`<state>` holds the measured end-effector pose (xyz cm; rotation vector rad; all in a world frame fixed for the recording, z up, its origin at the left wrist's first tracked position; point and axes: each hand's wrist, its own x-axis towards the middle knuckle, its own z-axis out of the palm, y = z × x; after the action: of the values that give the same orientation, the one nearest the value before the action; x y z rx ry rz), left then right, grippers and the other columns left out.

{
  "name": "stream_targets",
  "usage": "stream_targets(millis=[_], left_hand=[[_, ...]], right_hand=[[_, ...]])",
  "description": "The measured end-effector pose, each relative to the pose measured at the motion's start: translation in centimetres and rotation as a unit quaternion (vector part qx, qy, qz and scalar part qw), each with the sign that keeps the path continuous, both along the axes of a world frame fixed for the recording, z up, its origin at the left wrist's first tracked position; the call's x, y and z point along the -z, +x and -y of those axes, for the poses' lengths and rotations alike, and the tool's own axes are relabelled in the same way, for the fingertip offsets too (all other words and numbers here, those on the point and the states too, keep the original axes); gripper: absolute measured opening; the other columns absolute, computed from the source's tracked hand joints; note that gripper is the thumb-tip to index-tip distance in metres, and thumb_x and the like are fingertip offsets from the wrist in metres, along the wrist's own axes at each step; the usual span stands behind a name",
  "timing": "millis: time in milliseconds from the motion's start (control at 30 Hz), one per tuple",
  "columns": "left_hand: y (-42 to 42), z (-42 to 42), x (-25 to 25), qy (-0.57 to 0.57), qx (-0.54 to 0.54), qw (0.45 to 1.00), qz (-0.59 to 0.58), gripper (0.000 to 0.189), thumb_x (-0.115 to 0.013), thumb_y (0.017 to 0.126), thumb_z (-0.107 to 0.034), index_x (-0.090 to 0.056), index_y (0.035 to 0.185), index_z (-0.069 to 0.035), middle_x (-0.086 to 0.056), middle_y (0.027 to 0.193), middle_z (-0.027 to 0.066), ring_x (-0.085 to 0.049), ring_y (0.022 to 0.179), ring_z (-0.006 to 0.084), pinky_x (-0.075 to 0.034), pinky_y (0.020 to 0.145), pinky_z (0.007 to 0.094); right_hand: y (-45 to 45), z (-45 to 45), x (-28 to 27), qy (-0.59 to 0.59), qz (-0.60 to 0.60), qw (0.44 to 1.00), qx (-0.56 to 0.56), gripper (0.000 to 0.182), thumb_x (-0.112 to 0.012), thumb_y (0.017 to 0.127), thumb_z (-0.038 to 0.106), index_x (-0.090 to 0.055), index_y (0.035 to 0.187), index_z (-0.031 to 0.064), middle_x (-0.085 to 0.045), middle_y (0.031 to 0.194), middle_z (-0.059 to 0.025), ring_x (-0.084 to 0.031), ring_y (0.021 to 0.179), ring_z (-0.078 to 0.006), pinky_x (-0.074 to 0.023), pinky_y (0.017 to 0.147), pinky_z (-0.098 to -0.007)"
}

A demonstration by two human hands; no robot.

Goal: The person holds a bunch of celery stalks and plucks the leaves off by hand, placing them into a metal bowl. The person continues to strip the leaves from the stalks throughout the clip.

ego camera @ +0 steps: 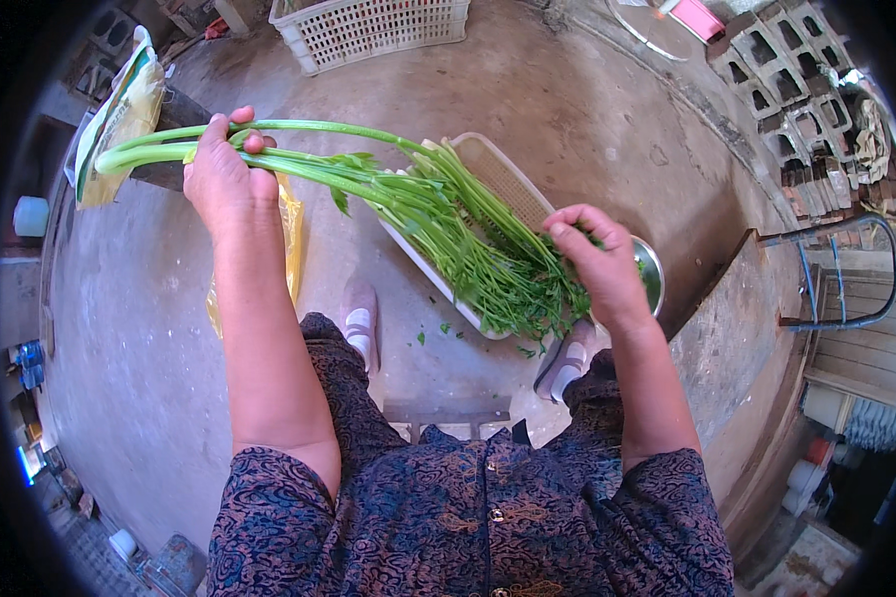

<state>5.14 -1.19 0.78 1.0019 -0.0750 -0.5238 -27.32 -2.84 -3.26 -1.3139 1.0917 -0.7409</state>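
Note:
My left hand (pixel 231 172) is closed around long green celery stalks (pixel 306 166), whose thick pale base juts out to the left. Their leafy ends stretch right, over a beige plastic basket (pixel 504 170) on the floor. More celery (pixel 478 231) lies in that basket, and where the held stalks end among it is hard to tell. At the basket's right end, my right hand (pixel 597 257) pinches some celery leaves between thumb and fingers. Partly hidden behind this hand is a round metal bowl (pixel 652 272) with bits of green in it.
A yellow plastic bag (pixel 293 242) lies beyond my left forearm. Torn leaves (pixel 421 338) dot the concrete near my shoes. Farther off are a white plastic crate (pixel 377 33), a printed sack (pixel 123 123), stacked hollow blocks (pixel 778 74) and a bent metal tube frame (pixel 885 254).

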Motion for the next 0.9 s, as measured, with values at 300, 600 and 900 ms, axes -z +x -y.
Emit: stream_targets(millis=[300,600,900], left_hand=[[2.2,0.0,1.3,0.008,0.035,0.998,-0.047,0.01,-0.046,0.085,-0.004,-0.039,0.09,0.001,-0.058,0.08,0.0161,-0.042,0.046,0.0143,-0.035,0.044,0.028],[1.6,0.1,0.9,0.015,0.059,0.995,-0.081,0.008,-0.043,0.088,-0.007,-0.042,0.084,0.001,-0.055,0.073,0.0099,-0.039,0.044,0.0114,-0.032,0.044,0.026],[-0.7,0.4,1.3,0.014,0.092,0.993,-0.074,0.008,-0.045,0.086,-0.005,-0.044,0.086,0.003,-0.055,0.074,0.0127,-0.041,0.045,0.0128,-0.034,0.045,0.0276]], right_hand=[[-0.3,-0.1,-2.6,0.003,0.02,0.993,-0.116,0.011,-0.056,0.083,0.009,-0.061,0.09,0.0025,-0.056,0.079,0.003,-0.049,0.069,-0.0036,-0.0404,0.064,-0.0174],[1.4,-1.3,-0.9,-0.247,-0.11,0.962,-0.052,0.024,-0.068,0.07,0.021,-0.059,0.082,0.0023,-0.06,0.077,-0.0117,-0.059,0.069,-0.022,-0.0456,0.062,-0.0285],[4.0,-2.3,-0.1,-0.374,-0.248,0.893,-0.039,0.023,-0.069,0.066,0.019,-0.055,0.078,0.0061,-0.053,0.073,-0.0097,-0.056,0.065,-0.0265,-0.0439,0.055,-0.0343]])
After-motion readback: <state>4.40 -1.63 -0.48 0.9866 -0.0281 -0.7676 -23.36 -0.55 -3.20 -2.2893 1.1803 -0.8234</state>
